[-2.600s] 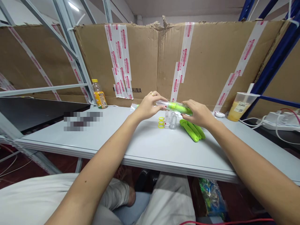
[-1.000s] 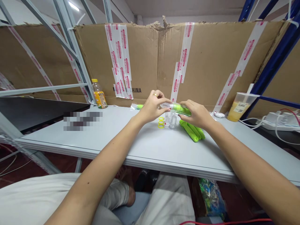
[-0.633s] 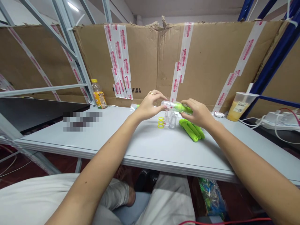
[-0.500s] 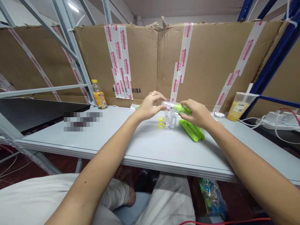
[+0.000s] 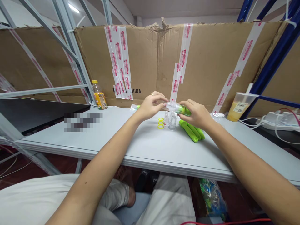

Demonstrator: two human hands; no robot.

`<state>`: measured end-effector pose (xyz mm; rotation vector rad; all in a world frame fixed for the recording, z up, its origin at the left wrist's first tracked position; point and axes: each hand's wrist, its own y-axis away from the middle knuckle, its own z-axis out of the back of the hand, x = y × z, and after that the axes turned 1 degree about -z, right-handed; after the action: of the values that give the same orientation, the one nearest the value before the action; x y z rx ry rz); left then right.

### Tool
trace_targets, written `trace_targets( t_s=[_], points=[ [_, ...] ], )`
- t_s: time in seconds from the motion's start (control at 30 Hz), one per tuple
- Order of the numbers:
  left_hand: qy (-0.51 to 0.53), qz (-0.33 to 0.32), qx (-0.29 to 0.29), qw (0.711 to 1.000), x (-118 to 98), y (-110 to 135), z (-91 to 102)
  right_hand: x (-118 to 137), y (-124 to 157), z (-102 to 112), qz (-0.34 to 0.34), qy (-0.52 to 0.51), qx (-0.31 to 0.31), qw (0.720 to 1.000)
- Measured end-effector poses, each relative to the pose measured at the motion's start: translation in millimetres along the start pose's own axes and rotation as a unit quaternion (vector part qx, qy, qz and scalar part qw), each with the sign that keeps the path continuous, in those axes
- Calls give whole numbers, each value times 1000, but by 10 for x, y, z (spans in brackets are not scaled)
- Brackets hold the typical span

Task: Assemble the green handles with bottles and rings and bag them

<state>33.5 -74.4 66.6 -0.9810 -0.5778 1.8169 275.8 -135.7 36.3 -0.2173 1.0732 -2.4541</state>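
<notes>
A tube (image 5: 181,108) with a clear plastic end and a bright green body is held level just above the table, between both hands. My left hand (image 5: 151,106) is closed, its thumb and fingertips at the clear end. My right hand (image 5: 196,113) is closed round the green end, partly covering it. Below it on the table stand clear plastic caps (image 5: 172,121), beside a short row of yellow rings (image 5: 160,126). Several green tube bodies (image 5: 192,131) lie side by side beneath my right hand.
A wrapped green item (image 5: 135,107) lies behind my left hand. An orange drink bottle (image 5: 100,99) stands at the back left, a drink cup (image 5: 239,107) with a straw at the right. A cardboard wall (image 5: 145,62) closes off the back; a power strip (image 5: 278,120) sits far right.
The clear end of the tube has shifted a little to the right, and the tube tilts slightly more. Both hands stay nearly in place; the things on the table have not moved.
</notes>
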Motion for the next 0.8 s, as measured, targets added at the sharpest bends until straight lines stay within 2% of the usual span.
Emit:
trace_targets(
  t_s=[0.37,0.8],
  points=[
    [-22,-1,14,1000,11,22,-59,29,2,-7,6,16,12,1000],
    [45,35,4,998,-40,0,-85,46,1,-9,20,7,11,1000]
  ],
)
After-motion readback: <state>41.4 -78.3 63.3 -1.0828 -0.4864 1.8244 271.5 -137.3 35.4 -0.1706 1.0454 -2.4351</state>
